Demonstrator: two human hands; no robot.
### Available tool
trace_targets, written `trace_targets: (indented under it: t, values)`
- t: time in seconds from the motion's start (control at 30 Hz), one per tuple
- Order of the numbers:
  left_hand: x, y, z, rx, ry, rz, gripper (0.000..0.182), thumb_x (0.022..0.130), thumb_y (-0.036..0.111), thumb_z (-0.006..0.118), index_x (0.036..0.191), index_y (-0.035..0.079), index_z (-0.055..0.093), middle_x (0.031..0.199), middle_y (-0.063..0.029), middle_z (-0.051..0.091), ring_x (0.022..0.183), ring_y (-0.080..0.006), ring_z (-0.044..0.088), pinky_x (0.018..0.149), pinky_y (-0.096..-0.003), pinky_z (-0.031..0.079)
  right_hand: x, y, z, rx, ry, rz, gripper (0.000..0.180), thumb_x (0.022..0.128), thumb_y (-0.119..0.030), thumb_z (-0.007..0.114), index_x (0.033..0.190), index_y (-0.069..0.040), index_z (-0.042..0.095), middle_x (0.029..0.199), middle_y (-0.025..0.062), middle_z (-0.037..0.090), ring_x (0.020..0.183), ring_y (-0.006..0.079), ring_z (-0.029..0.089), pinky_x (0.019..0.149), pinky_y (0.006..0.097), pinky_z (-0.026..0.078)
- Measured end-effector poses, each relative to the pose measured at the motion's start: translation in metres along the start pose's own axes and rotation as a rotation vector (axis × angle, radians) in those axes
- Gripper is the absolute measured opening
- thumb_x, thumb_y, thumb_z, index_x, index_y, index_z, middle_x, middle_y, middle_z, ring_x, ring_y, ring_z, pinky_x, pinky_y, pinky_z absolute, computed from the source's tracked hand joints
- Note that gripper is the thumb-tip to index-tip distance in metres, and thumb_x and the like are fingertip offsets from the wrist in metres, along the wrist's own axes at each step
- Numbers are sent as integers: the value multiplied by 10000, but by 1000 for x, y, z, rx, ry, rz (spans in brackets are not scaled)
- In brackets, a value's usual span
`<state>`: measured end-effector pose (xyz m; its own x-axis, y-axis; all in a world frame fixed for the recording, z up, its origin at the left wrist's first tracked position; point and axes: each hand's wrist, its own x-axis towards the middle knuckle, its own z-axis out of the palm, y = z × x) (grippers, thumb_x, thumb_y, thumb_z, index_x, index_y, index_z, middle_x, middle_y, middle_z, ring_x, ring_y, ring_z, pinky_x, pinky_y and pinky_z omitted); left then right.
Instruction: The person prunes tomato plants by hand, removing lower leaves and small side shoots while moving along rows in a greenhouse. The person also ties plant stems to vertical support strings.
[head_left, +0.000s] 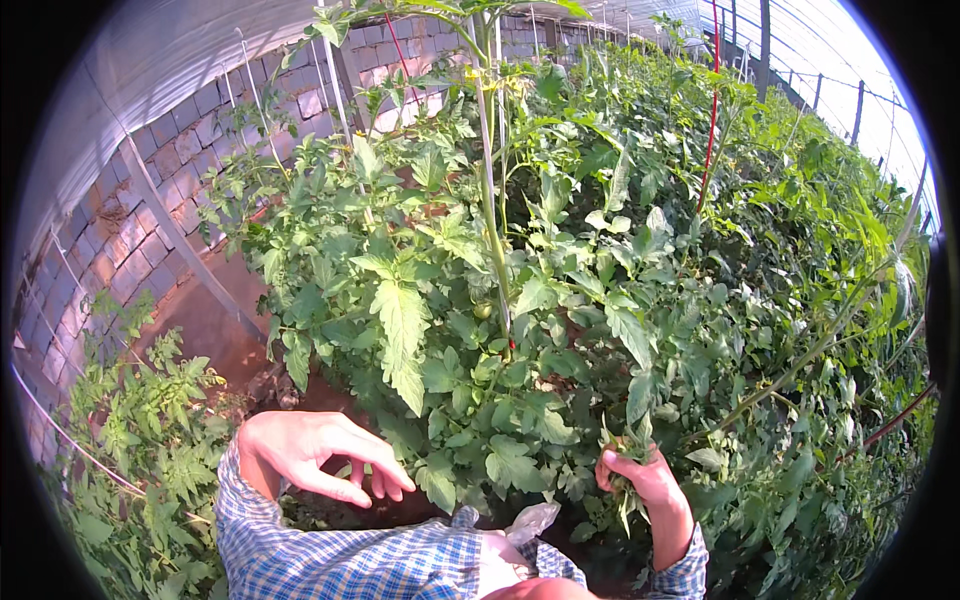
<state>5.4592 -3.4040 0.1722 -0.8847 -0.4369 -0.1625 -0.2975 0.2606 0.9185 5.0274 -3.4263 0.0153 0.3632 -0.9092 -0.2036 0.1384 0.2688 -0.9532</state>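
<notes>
My right hand (642, 474) is closed around a bunch of green tomato shoots (628, 448), whose leaf ends stick out above and below the fist. My left hand (334, 457) hangs bent at the wrist with its fingers apart and nothing in them, left of the low leaves of a tomato plant (514, 457). Straight ahead, the plant's stem (491, 202) rises beside a pale support string (484, 112). Yellow flowers (502, 82) show high on it, and a small green tomato (482, 309) sits low among the leaves.
Dense tomato foliage (765, 315) fills the right side. Red strings (711, 112) hang there. A slanted post (184, 240) stands before a block wall (180, 165) at left, above bare soil (217, 300). More plants (142, 450) grow at lower left. A clear plastic bag (532, 523) is against my shirt.
</notes>
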Motion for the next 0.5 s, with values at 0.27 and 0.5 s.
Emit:
trace_targets:
  t: [0.27, 0.5]
  values:
    - [92, 157, -122, 1125, 836, 619, 142, 874, 28, 680, 1013, 45, 707, 1029, -91, 667, 985, -228, 673, 851, -359, 538, 79, -173, 100, -261, 23, -591, 268, 1027, -196, 620, 1199, -28, 741, 747, -15, 627, 673, 74, 558, 633, 252, 446]
    - [142, 181, -265, 1710, 1163, 391, 118, 877, 111, 642, 982, 59, 649, 1026, -133, 662, 968, -335, 685, 831, -443, 550, 194, -294, 111, -232, 300, -714, 275, 994, -269, 672, 1199, -117, 775, 827, -27, 635, 680, 72, 563, 621, 255, 483]
